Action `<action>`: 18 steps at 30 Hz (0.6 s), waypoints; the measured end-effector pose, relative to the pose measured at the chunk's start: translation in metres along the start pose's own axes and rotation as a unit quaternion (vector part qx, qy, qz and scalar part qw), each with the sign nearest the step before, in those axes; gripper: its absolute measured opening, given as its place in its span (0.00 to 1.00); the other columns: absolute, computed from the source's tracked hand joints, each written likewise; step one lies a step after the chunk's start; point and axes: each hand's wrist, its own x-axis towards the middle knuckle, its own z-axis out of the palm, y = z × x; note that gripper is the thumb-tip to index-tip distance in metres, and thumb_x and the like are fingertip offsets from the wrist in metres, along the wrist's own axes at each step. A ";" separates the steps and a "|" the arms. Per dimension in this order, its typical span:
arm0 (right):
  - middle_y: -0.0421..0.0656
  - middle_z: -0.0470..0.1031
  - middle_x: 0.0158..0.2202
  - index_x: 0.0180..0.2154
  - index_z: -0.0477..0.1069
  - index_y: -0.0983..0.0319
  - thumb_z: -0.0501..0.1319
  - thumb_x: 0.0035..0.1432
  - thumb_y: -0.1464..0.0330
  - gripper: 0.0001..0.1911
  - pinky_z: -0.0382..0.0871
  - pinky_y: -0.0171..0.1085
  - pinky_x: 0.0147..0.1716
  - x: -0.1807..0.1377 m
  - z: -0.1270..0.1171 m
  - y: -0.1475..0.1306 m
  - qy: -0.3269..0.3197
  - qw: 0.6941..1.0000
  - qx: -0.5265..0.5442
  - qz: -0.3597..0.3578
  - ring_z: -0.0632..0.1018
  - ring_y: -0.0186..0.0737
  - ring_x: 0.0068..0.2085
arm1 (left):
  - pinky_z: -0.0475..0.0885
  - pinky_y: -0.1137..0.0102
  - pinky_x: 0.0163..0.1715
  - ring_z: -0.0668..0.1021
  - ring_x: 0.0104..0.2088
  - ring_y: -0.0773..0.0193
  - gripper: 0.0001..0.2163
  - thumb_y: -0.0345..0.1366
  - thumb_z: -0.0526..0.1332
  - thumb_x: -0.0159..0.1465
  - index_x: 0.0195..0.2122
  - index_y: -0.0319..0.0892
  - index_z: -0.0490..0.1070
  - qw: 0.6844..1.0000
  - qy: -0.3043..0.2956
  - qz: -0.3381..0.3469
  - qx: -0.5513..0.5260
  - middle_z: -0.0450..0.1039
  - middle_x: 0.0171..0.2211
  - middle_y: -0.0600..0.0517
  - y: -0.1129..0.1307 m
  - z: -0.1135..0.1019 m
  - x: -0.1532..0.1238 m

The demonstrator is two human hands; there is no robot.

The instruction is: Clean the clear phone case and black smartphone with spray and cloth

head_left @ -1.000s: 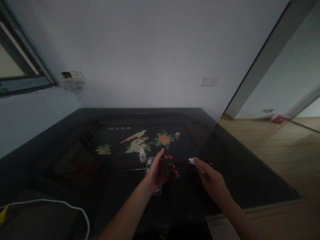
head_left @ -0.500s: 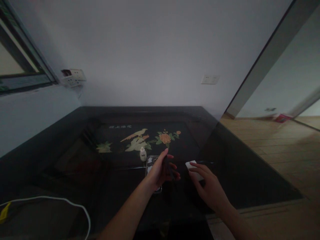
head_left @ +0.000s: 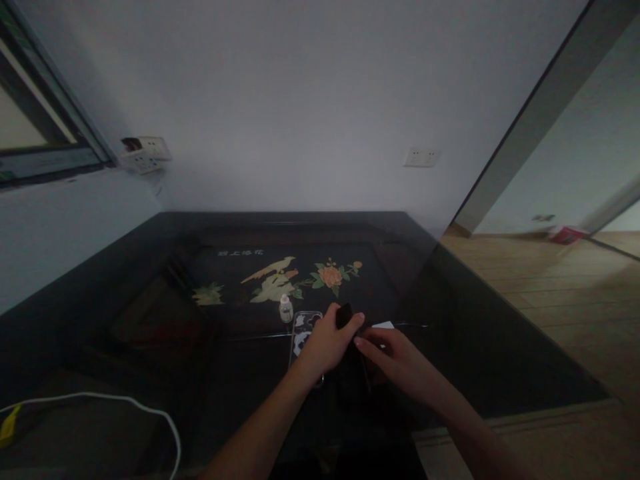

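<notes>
My left hand (head_left: 330,343) is closed around a thin dark phone (head_left: 344,315), its thumb across the near face. The phone is tilted, and its lower part is hard to make out against the dark table. At the phone's right edge, my right hand (head_left: 397,360) is closed, thumb and fingertips pinched on it. Beneath and left of my left wrist lies a clear phone case (head_left: 300,340) with a black-and-white pattern, partly covered. A small white-capped bottle (head_left: 286,309) stands just beyond it. Behind my right fingers a white pad or folded wipe (head_left: 384,325) shows on the table.
The glossy black table (head_left: 150,280) has an inlaid bird (head_left: 274,268) and flower (head_left: 330,277). A white cable (head_left: 100,395) curves across the lower left near a yellow tag (head_left: 9,427). The wall behind carries a socket (head_left: 421,157); wooden floor (head_left: 510,287) lies to the right.
My right hand has left the white pad and moved left onto the phone's edge. My left hand has turned and brought the phone slightly right, its fingers now wrapped behind it.
</notes>
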 end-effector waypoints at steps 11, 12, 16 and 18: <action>0.45 0.82 0.35 0.42 0.78 0.66 0.64 0.62 0.56 0.19 0.70 0.31 0.22 0.025 -0.007 0.025 0.000 0.999 -0.007 0.051 0.80 0.39 0.30 | 0.70 0.67 0.35 0.79 0.37 0.50 0.28 0.63 0.66 0.56 0.43 0.44 0.72 0.986 0.003 -0.024 0.164 0.76 0.32 0.46 0.001 0.001 0.009; 0.45 0.82 0.35 0.43 0.78 0.65 0.65 0.61 0.55 0.19 0.70 0.30 0.22 0.028 -0.008 0.030 -0.006 0.998 0.009 0.066 0.80 0.38 0.29 | 0.71 0.67 0.34 0.79 0.37 0.50 0.29 0.65 0.64 0.57 0.45 0.43 0.71 0.985 -0.007 -0.026 0.171 0.77 0.34 0.45 -0.001 -0.001 0.009; 0.42 0.80 0.32 0.42 0.77 0.64 0.67 0.57 0.51 0.23 0.66 0.29 0.21 0.037 -0.014 0.045 -0.059 0.991 0.074 0.094 0.77 0.34 0.27 | 0.71 0.71 0.25 0.81 0.33 0.55 0.31 0.65 0.59 0.61 0.52 0.43 0.70 0.982 -0.053 -0.061 0.171 0.79 0.41 0.44 -0.002 -0.010 0.010; 0.41 0.79 0.30 0.41 0.77 0.64 0.68 0.56 0.51 0.23 0.64 0.28 0.20 0.042 -0.019 0.046 -0.082 0.987 0.087 0.104 0.75 0.32 0.25 | 0.70 0.72 0.21 0.81 0.27 0.59 0.31 0.63 0.58 0.63 0.56 0.42 0.68 0.980 -0.061 -0.082 0.171 0.80 0.39 0.45 0.002 -0.020 0.009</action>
